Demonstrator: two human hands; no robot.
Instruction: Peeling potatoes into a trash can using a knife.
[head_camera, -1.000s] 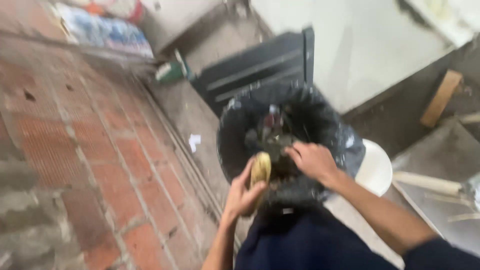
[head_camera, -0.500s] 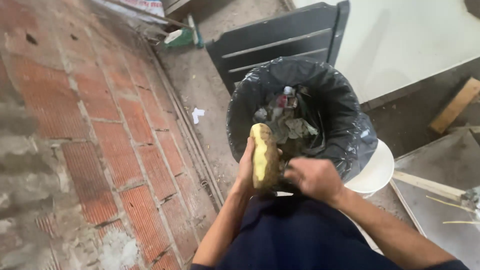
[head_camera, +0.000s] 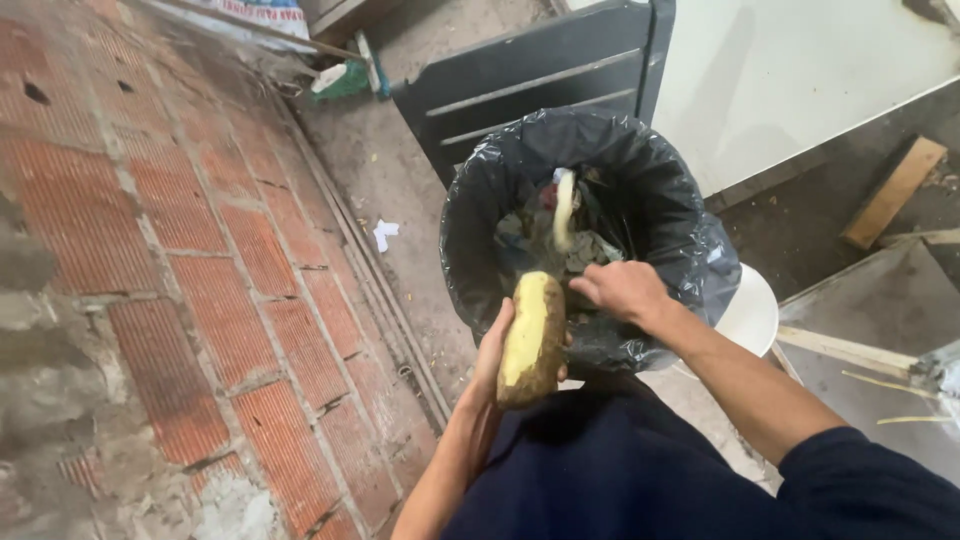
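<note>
My left hand (head_camera: 490, 350) grips a long potato (head_camera: 531, 340) upright. Its upper part is peeled pale yellow and its lower end is still brown. My right hand (head_camera: 625, 290) is just right of the potato's top with its fingers curled, and whatever is inside them is hidden. Both hands are over the near rim of a bin lined with a black bag (head_camera: 660, 200). A pale strip of peel (head_camera: 564, 210) hangs in the air above the scraps in the bin.
A red brick wall (head_camera: 180, 280) runs along the left. A dark slatted panel (head_camera: 540, 90) leans behind the bin. There is a white round stool (head_camera: 750, 310) to the right, a wooden plank (head_camera: 893, 190) beyond it, and a scrap of paper (head_camera: 384, 235) on the concrete floor.
The potato has been raised and stood upright. My right hand has moved from below it to its top right. A strip of peel now flies over the bin.
</note>
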